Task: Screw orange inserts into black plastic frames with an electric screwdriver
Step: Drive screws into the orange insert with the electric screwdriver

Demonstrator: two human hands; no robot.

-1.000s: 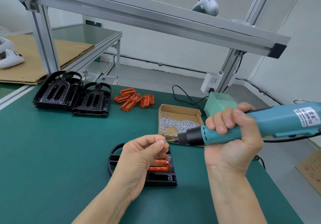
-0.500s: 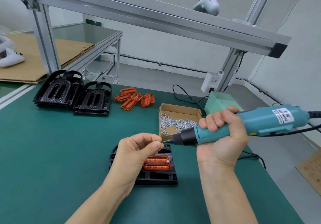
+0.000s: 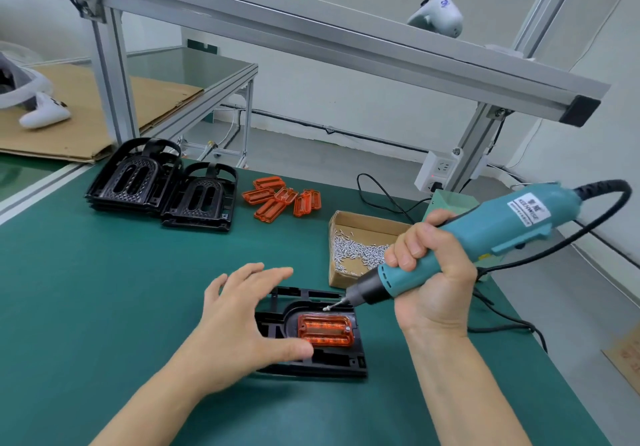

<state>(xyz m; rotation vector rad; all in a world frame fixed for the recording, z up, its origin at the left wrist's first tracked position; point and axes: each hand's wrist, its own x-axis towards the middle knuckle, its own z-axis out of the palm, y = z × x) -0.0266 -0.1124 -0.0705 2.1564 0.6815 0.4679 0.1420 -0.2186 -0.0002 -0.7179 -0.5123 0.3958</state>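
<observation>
right hand (image 3: 433,293) grips screwdriver (image 3: 485,238) — tilted

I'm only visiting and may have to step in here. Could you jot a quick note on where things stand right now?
Right hand: grips the electric screwdriver, a screw on its tip just above the orange insert.
Left hand: open, fingers spread over the left part of the black frame, holding nothing.
Supplies: screws in the cardboard box, spare inserts, more frames stacked at the table's far left.
Done: insert seated in the frame, one screw head visible at its right end.
Left: drive this screw, then do the remaining frames.
</observation>
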